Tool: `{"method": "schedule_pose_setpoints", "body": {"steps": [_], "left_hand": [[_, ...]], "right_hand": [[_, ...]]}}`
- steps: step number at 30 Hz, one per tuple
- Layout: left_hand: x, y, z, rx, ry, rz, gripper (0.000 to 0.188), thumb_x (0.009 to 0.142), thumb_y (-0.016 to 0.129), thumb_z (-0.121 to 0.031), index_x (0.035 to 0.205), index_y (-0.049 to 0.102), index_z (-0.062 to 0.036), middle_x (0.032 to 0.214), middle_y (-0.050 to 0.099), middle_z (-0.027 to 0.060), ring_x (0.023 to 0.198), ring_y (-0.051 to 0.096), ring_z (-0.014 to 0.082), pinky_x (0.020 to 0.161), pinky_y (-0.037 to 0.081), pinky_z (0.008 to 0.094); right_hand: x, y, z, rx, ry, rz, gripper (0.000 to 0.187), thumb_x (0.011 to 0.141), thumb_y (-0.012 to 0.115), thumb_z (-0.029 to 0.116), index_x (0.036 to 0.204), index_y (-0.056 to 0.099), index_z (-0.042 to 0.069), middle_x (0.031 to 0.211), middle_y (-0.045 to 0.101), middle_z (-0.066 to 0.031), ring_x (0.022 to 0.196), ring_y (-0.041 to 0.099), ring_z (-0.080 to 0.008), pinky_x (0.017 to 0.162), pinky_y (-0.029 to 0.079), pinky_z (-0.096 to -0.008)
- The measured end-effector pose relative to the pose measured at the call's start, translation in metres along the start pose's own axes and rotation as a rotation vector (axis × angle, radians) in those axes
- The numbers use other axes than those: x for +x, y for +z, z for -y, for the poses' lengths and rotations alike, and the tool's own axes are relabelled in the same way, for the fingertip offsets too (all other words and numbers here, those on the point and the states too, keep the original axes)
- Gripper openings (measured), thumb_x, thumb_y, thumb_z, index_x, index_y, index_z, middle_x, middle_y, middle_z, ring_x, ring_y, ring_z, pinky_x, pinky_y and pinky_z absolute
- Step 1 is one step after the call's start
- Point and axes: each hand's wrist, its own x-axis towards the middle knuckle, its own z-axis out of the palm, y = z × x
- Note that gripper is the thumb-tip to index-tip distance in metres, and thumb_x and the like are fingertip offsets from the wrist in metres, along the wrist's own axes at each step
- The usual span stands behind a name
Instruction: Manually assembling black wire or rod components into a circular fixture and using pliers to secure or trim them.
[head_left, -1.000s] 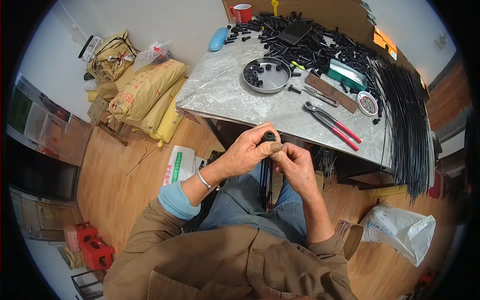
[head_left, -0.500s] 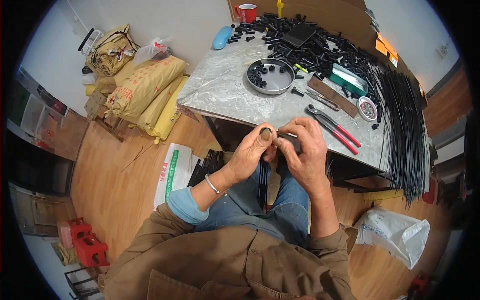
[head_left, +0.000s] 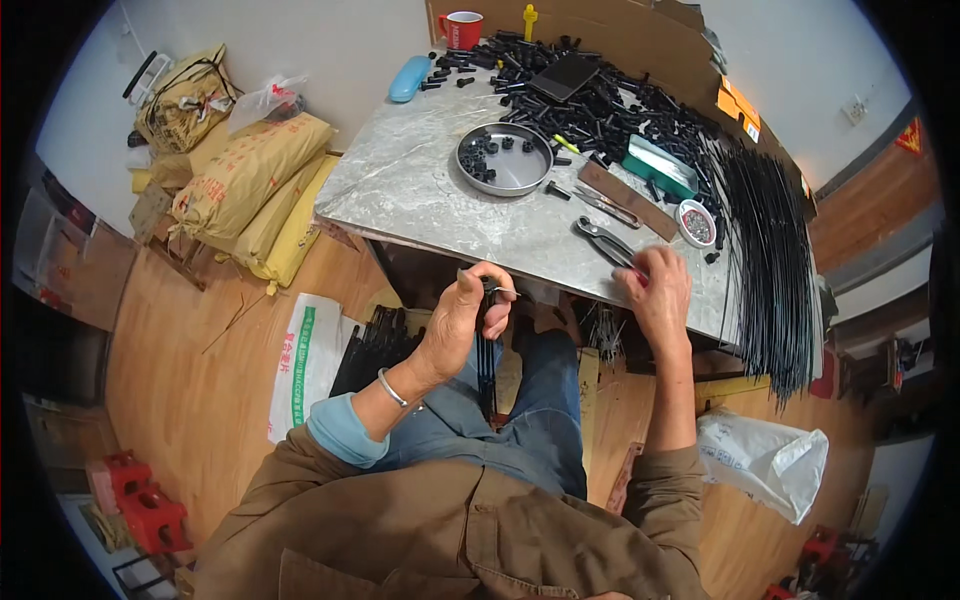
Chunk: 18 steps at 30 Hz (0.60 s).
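Note:
My left hand [head_left: 468,315] is closed around the top of a bundle of thin black cables [head_left: 486,370], which hang down between my knees. A short bright wire end [head_left: 505,291] sticks out by its fingers. On the table's near right part, my right hand [head_left: 661,292] has its fingers curled over the red handles of a pair of end-cutting pliers [head_left: 604,238]. The pliers' dark jaws point away to the left, and most of the handles are hidden under the fingers.
A round metal dish [head_left: 504,184] holds small black parts. Beyond it lies a heap of black bolt-shaped pieces [head_left: 550,118] with a phone [head_left: 563,77] on top. Tweezers [head_left: 608,207], a small white bowl [head_left: 697,224] and long black cables [head_left: 765,270] lie to the right.
My right hand has left the cable bundle and moved right onto the pliers' handles. My left hand keeps the bundle, and the view has shifted slightly right.

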Motion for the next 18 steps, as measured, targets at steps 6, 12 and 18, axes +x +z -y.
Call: {"method": "schedule_pose_setpoints", "body": {"steps": [6, 12, 18], "left_hand": [[0.001, 0.011, 0.000, 0.066, -0.055, -0.209, 0.070, 0.094, 0.027, -0.065, 0.082, 0.054, -0.0011, 0.055, 0.032, -0.0038, 0.048, 0.031, 0.0044, 0.045, 0.029, 0.0203], [0.005, 0.012, 0.001, 0.000, -0.008, -0.242, 0.065, 0.094, 0.034, -0.062, 0.079, 0.053, -0.0022, 0.057, 0.031, -0.0063, 0.049, 0.025, 0.0011, 0.043, 0.021, 0.0189], [0.005, 0.014, 0.002, 0.073, -0.024, -0.282, 0.064, 0.095, 0.035, -0.061, 0.082, 0.055, -0.0021, 0.062, 0.041, -0.0050, 0.054, 0.034, 0.0018, 0.048, 0.029, 0.0192]], "right_hand": [[0.004, 0.022, -0.030, -0.035, -0.164, 0.037, 0.017, 0.080, 0.069, 0.017, 0.088, 0.061, 0.004, 0.089, 0.059, -0.0116, 0.082, 0.056, -0.0313, 0.071, 0.044, -0.0370], [-0.012, -0.012, 0.028, 0.729, 0.350, 0.190, 0.012, 0.090, 0.060, 0.008, 0.090, 0.050, 0.002, 0.075, 0.050, -0.0067, 0.064, 0.048, -0.0133, 0.060, 0.042, -0.0282], [-0.018, -0.037, 0.067, 0.325, -0.339, 0.044, 0.035, 0.064, 0.069, -0.008, 0.084, 0.043, 0.005, 0.082, 0.053, -0.0106, 0.070, 0.051, -0.0268, 0.065, 0.041, -0.0342]]}}
